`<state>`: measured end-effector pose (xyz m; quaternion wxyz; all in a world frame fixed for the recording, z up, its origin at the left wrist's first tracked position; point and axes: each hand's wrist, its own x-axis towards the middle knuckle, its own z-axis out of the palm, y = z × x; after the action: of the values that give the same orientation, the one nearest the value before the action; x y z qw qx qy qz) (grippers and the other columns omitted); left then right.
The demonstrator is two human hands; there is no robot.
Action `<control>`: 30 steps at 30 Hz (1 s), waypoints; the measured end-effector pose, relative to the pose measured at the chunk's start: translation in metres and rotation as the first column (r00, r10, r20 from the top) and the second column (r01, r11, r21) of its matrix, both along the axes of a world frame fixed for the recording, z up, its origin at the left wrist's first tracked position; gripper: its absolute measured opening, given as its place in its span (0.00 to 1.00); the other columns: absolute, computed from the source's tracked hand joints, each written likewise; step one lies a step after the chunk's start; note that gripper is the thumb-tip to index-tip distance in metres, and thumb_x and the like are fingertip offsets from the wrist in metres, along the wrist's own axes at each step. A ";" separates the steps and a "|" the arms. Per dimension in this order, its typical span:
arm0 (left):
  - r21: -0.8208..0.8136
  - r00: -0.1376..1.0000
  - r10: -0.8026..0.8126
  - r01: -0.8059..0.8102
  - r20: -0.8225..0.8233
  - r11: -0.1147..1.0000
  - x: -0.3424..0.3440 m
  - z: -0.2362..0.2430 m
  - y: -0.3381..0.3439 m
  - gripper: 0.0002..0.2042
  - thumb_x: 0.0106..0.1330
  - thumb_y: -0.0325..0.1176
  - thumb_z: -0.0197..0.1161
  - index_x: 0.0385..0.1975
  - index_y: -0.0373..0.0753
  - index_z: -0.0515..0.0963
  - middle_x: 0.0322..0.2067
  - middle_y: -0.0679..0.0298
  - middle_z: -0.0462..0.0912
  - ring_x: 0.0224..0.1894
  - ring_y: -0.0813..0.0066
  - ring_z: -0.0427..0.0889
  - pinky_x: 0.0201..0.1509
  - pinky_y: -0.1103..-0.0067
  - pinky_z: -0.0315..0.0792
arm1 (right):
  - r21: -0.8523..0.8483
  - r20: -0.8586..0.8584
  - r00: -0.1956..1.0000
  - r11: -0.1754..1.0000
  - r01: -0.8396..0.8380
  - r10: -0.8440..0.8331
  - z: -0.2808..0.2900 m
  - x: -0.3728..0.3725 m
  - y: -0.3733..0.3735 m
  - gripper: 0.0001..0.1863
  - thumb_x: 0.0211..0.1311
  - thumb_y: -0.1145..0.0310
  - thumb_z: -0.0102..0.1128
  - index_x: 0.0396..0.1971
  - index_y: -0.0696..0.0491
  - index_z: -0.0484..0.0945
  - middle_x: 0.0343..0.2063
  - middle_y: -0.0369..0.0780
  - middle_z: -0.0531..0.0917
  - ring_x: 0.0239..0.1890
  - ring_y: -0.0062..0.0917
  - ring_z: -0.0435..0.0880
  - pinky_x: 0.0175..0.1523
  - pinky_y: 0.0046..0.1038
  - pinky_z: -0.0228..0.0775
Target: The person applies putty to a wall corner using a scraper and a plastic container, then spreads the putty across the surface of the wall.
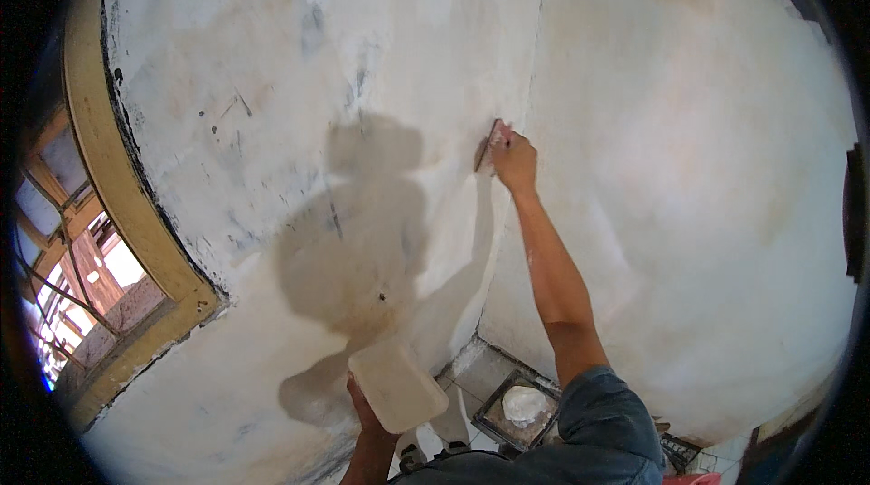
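Note:
My right hand (516, 163) is closed around a wide putty knife (490, 146) with a reddish grip. Its blade lies against the patchy off-white wall (426, 59), just left of the inside corner. Low in front of me, my left hand (364, 411) grips the left edge of a pale, round-cornered rectangular board (399, 387). Some of those fingers are hidden by the board. Whether any paste lies on the board, I cannot tell. My shadow falls across the wall between the two hands.
A yellowish window frame (88, 122) stands at the left, with cables (68, 299) hanging by it. On the tiled floor below, a dark square tray (494, 412) holds a white mound (526, 405). A second wall (671, 168) runs off to the right, with a dark fixture (854, 213) at its far edge.

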<state>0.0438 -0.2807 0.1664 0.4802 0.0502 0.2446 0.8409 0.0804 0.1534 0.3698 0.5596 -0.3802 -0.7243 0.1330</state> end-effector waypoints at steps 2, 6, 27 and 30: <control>-0.050 0.999 0.053 -0.053 -0.006 0.997 0.007 0.016 -0.005 0.36 0.65 0.67 0.39 0.62 0.46 0.65 0.55 0.58 0.74 0.54 0.56 0.76 0.56 0.57 0.72 | 0.082 0.002 1.000 0.996 0.018 -0.018 0.025 -0.022 -0.052 0.14 0.59 0.63 0.53 0.29 0.61 0.79 0.25 0.53 0.81 0.30 0.47 0.81 0.37 0.41 0.72; 0.012 0.996 0.049 -0.050 0.079 0.999 0.010 0.016 -0.005 0.32 0.65 0.63 0.41 0.58 0.43 0.69 0.50 0.55 0.78 0.50 0.51 0.78 0.55 0.56 0.73 | 0.423 -0.052 0.985 0.897 -0.128 0.165 0.070 -0.040 -0.150 0.12 0.56 0.65 0.58 0.32 0.60 0.77 0.30 0.51 0.80 0.33 0.47 0.80 0.37 0.43 0.72; -0.026 0.998 0.052 -0.051 0.027 0.998 0.007 0.004 -0.010 0.33 0.63 0.66 0.44 0.57 0.45 0.69 0.51 0.59 0.77 0.50 0.56 0.79 0.52 0.57 0.76 | 0.399 0.051 0.987 0.903 -0.158 0.150 0.017 -0.057 -0.205 0.10 0.59 0.66 0.59 0.31 0.58 0.78 0.27 0.50 0.80 0.23 0.43 0.80 0.33 0.38 0.76; -0.034 0.998 0.060 -0.059 0.009 0.998 0.004 0.010 -0.010 0.33 0.63 0.66 0.44 0.57 0.45 0.69 0.51 0.59 0.77 0.50 0.57 0.79 0.52 0.57 0.75 | 0.399 -0.042 0.938 0.867 -0.300 0.344 0.027 -0.036 -0.249 0.07 0.56 0.68 0.62 0.30 0.56 0.78 0.24 0.44 0.79 0.24 0.38 0.81 0.32 0.35 0.76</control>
<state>0.0481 -0.2902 0.1761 0.4570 0.0304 0.2578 0.8507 0.0441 -0.0958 0.3972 0.6331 -0.1283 -0.7568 0.1002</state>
